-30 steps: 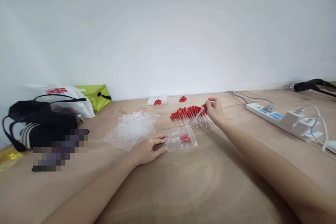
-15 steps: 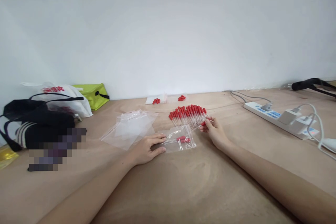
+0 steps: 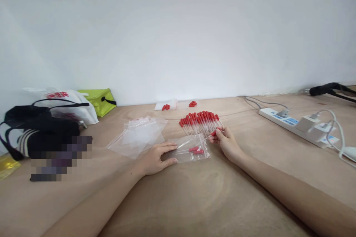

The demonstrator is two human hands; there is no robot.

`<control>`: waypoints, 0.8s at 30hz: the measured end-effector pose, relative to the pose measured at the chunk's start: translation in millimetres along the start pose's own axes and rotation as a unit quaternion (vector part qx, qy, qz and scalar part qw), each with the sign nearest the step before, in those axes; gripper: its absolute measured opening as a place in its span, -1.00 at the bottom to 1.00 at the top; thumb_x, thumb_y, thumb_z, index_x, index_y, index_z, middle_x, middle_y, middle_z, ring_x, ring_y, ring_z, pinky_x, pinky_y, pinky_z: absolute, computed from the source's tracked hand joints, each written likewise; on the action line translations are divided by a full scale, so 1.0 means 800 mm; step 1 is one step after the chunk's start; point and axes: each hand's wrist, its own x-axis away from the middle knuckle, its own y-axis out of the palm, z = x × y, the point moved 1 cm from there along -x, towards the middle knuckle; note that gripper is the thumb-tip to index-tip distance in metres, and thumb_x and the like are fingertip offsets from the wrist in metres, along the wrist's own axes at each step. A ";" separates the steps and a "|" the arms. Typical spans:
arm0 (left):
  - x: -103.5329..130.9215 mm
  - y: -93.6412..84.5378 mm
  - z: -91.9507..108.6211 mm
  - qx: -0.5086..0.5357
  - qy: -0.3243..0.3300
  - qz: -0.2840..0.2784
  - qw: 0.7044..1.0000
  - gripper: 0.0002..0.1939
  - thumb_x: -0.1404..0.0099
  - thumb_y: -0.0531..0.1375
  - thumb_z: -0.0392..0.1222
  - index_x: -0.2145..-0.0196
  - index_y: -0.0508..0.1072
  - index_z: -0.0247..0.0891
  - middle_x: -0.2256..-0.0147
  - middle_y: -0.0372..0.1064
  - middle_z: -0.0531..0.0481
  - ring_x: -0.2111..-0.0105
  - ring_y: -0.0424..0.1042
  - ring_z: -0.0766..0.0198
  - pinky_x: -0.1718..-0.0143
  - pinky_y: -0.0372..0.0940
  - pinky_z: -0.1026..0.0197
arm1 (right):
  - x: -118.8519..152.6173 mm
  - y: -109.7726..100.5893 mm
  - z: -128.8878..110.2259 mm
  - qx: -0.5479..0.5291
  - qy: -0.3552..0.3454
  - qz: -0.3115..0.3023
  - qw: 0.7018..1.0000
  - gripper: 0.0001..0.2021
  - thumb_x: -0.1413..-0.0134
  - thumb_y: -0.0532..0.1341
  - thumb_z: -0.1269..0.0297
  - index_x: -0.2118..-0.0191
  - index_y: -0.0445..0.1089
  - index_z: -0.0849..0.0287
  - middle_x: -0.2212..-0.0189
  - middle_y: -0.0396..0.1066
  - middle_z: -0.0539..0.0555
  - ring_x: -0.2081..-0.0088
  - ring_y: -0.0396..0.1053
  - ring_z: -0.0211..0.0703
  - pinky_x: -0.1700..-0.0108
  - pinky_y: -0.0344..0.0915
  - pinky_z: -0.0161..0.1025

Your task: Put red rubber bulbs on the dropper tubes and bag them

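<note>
A clear zip bag [image 3: 183,157] lies on the table with red-capped droppers [image 3: 198,152] inside, its opening at the right. My left hand [image 3: 158,157] rests on the bag's left end, thumb and fingers apart. Just right of the opening, my right hand [image 3: 224,140] pinches a red-capped dropper [image 3: 214,132], whose thin clear tip points left toward the bag. Behind the bag, a fanned row of several red-capped droppers [image 3: 200,117] lies with caps away from me. Several flat clear bags [image 3: 139,137] are spread to the left.
Two bags with red caps [image 3: 166,107] [image 3: 192,104] lie by the wall. At left are a green box bag [image 3: 101,102], a white plastic bag [image 3: 86,109] and a black bag [image 3: 52,129]. A power strip [image 3: 278,118] with chargers and cables stands right.
My right hand has moved slightly left and down with the dropper, closer to the bag's opening. The bag and the droppers inside have shifted a little to the right.
</note>
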 end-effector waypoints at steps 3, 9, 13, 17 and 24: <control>0.000 0.000 0.001 -0.009 -0.005 0.004 1.000 -0.52 -0.14 0.11 0.02 0.00 0.28 -0.22 -0.02 0.23 -0.05 -0.05 0.15 0.16 -0.06 0.08 0.11 | 0.005 0.007 -0.001 -0.017 0.030 -0.011 0.999 -0.70 0.21 0.22 0.13 0.40 0.10 0.11 0.57 0.28 -0.09 0.54 0.33 -0.30 0.42 0.33 -0.28; 0.000 0.000 0.001 -0.012 -0.011 0.007 1.000 -0.49 -0.14 0.11 0.02 -0.04 0.23 -0.18 -0.05 0.19 -0.04 -0.06 0.14 0.15 -0.06 0.05 0.08 | 0.009 0.021 0.001 0.108 0.034 -0.107 0.988 -0.68 0.36 0.30 0.18 0.44 0.20 0.18 0.60 0.25 -0.11 0.69 0.18 -0.42 0.67 0.16 -0.40; 0.000 0.001 0.001 -0.016 -0.019 0.004 1.000 -0.48 -0.14 0.11 0.03 -0.03 0.25 -0.20 -0.04 0.19 -0.06 -0.06 0.15 0.14 -0.06 0.06 0.09 | 0.002 0.027 0.008 0.159 0.012 -0.137 0.978 -0.72 0.40 0.31 0.19 0.55 0.22 0.19 0.64 0.26 -0.09 0.69 0.17 -0.41 0.69 0.11 -0.42; -0.001 0.001 0.000 -0.003 -0.009 0.011 1.000 -0.50 -0.14 0.11 0.03 -0.02 0.26 -0.19 -0.04 0.20 -0.05 -0.05 0.16 0.15 -0.06 0.06 0.09 | -0.004 0.025 0.006 0.219 0.003 -0.218 0.951 -0.76 0.29 0.27 0.17 0.66 0.27 0.22 0.75 0.21 -0.09 0.69 0.15 -0.40 0.67 0.09 -0.42; -0.001 0.001 0.000 0.006 -0.007 0.011 1.000 -0.50 -0.13 0.12 0.03 -0.01 0.27 -0.18 -0.03 0.21 -0.04 -0.05 0.16 0.15 -0.06 0.06 0.08 | -0.005 0.006 -0.012 0.159 0.080 -0.289 0.940 -0.60 0.56 0.38 0.34 0.39 0.36 0.24 0.58 0.37 -0.07 0.55 0.28 -0.37 0.45 0.25 -0.37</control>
